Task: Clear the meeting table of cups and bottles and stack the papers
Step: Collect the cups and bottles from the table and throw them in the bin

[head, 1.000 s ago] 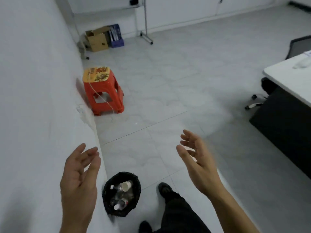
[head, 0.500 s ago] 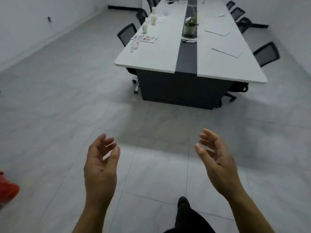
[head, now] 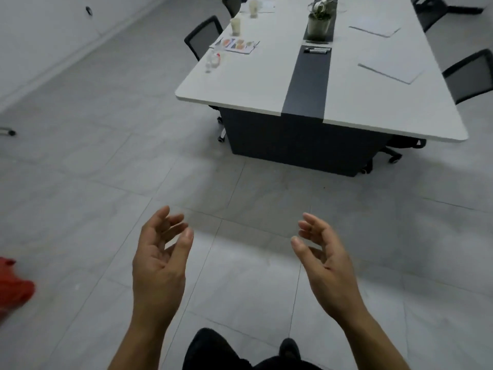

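Observation:
The long white meeting table (head: 256,86) with a dark centre strip stands ahead, a few floor tiles away. Near its left edge lies a clear plastic bottle (head: 212,60) on its side, with two pale cups (head: 236,24) (head: 253,7) farther back. A colourful printed paper (head: 236,45) sits by the bottle. White sheets lie on the right side (head: 390,68) (head: 374,25). My left hand (head: 160,260) and my right hand (head: 324,259) hover over the floor, fingers relaxed, holding nothing.
A potted plant (head: 318,21) and black markers (head: 316,50) sit on the dark strip. Black office chairs (head: 204,36) (head: 468,74) flank the table. A red stool (head: 13,287) shows at the left edge. Grey tiled floor lies between me and the table.
The view swung from the black bin by the wall toward the table, which has drawn nearer. Both hands stay empty and relaxed.

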Demonstrator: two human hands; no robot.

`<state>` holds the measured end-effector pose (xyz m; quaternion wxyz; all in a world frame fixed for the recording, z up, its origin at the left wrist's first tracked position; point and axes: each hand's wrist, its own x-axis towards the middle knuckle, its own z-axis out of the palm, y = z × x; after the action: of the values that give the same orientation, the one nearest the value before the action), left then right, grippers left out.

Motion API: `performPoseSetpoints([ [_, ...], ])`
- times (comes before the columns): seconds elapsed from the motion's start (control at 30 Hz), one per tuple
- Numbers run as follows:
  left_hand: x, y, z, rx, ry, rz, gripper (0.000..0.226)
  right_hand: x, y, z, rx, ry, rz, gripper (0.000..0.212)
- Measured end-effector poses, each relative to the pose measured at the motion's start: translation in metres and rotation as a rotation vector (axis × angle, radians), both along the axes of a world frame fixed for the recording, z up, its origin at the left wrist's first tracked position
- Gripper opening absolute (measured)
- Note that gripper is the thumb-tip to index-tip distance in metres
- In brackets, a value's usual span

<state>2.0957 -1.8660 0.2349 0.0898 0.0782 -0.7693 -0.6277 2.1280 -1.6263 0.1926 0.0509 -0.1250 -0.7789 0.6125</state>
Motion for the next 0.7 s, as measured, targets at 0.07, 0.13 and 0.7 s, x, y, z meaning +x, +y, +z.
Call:
performPoseSetpoints([
  [0.07,-0.017,-0.011,0.000,0.010,-0.009,0.068,0.044,-0.035,-0.010,-0.002,0.005,-0.022,0.066,0.059],
  [0.13,-0.042,-0.031,-0.010,0.016,-0.030,0.136,0.043,-0.075,-0.027,-0.007,0.016,-0.044,0.136,0.061],
  [0.7,-0.430,-0.246,0.000,0.081,0.021,0.157,0.041,-0.467,-0.237,0.012,0.160,0.074,0.170,0.056],
])
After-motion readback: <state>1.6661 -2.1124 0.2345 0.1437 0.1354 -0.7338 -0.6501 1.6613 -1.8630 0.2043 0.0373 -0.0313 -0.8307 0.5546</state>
